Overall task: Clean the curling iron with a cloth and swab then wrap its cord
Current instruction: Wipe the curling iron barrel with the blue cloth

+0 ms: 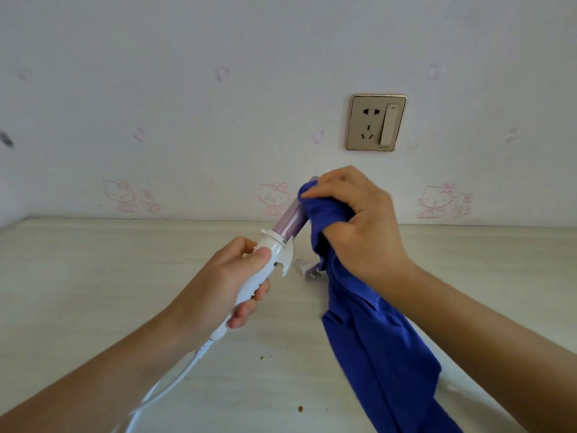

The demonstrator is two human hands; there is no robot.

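Tabletop [125, 276]: left grip [228, 282] clamped on curling iron [276, 246] handle; right grip [359, 223] clamps cloth [374, 354] round barrel (cord [175, 379] dangling).

Curling iron handle [276, 253]: plain white.
Curling iron barrel [288, 221]: pale lilac, finely speckled.
Cloth [374, 345]: solid deep blue, no pattern.
Cord [187, 367]: white.
Plug [307, 270]: white.
Surface [125, 276]: pale cream, faint wood grain, a few brown specks.
Wall [218, 120]: white paper, pink cartoon-cat figures, faint purple motifs.
Socket plate [356, 123]: champagne beige, gold edge.
Switch [388, 123]: white.
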